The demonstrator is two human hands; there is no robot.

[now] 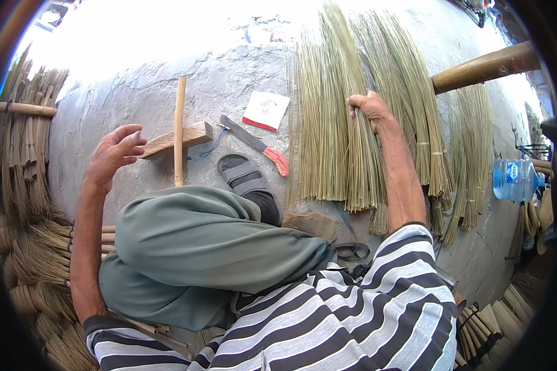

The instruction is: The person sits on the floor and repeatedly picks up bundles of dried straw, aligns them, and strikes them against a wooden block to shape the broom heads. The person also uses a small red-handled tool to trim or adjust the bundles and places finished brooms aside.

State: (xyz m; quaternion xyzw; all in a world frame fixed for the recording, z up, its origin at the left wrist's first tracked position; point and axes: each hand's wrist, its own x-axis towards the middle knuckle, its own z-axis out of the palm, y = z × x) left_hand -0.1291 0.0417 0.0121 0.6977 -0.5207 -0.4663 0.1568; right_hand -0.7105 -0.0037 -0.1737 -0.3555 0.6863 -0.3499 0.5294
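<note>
My right hand (372, 111) is closed around a handful of long greenish straw stalks (346, 52), over a wide spread of the same straw (322, 136) on the ground. The far end of the handful tilts up and is slightly blurred. On the other side, my left hand (113, 154) hangs in the air with fingers apart and nothing in it. Nearest to it is a wooden block (195, 137), with a smooth wooden stick (179, 117) lying across it. A knife (254, 141) with a red-wrapped handle and a blue cord lies between the block and the straw.
My sandalled foot (247, 179) rests before the knife. A white and red packet (266, 110) lies beyond. Tied straw bundles (470, 154) and a large blue water bottle (515, 180) are at right, below a thick pole (486, 69). Finished brooms (43, 247) are stacked at left.
</note>
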